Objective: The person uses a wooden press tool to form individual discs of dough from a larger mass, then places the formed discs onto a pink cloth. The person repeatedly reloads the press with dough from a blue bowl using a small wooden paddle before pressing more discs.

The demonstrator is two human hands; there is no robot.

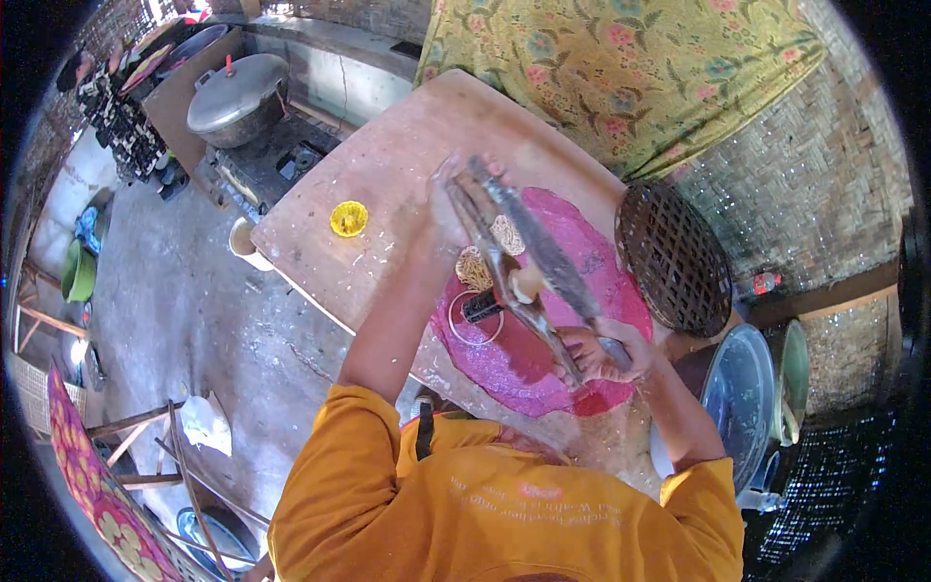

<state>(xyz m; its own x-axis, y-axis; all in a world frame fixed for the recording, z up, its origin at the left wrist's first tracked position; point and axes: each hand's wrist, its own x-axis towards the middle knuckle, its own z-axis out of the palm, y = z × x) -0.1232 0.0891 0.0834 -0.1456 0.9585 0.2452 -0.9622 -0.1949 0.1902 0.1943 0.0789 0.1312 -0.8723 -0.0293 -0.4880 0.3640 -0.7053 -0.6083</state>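
Brown wood in hand: held a long, knobbly brown wooden bar (497, 260) and a flat, weathered grey wooden bar (545, 250) aslant above the pale wooden bench (388, 160), with a pale, rounded piece (527, 284) between. Clamped both bars, far ends in the left grip (448, 196), near ends in the right grip (628, 351). Had a short black cylinder (481, 306) beside the brown bar; could not tell whether fixed to it. Saw a thin white ring (454, 327) in line with the cylinder, plus a round tan coil of strands (473, 269) and a second, paler coil (506, 235) near, over a wrinkled magenta sheet (601, 252). Judged as pressing: called for even squeezing at both ends, bars aligned, cylinder centred over the ring, slow circling.
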